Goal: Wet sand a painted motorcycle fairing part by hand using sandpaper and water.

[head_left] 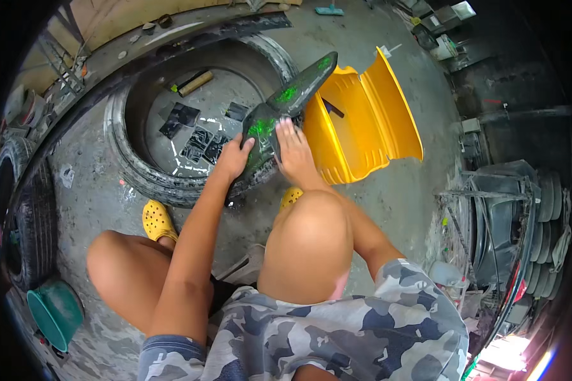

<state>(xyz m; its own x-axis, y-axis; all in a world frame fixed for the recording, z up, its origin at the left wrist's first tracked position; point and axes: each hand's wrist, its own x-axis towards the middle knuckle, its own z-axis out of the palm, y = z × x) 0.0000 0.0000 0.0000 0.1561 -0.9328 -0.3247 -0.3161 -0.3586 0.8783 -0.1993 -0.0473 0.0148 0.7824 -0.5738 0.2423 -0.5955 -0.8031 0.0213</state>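
A dark, curved moulded panel [307, 86] with bright green patches lies tilted across the right rim of a large tyre [115, 134]. My left hand [233, 157] grips the near left edge of the panel, its thumb on top and its other fingers mostly hidden. Flat on the panel's middle rests my right hand [295, 152], fingers stretched out and slightly blurred. A dark edge shows beside that palm; whether it is a separate sheet or part of the panel, I cannot tell. Wet-looking black sheets [180, 119] lie on the floor inside the tyre.
Right of the panel stands a yellow moulded shell [403, 120]. A long dark strip [235, 26] arches over the tyre's far side. At left are another tyre [35, 216] and a green basin [56, 315]. Stacked dark parts [505, 203] line the right side. A tan-handled tool [196, 83] lies inside the tyre.
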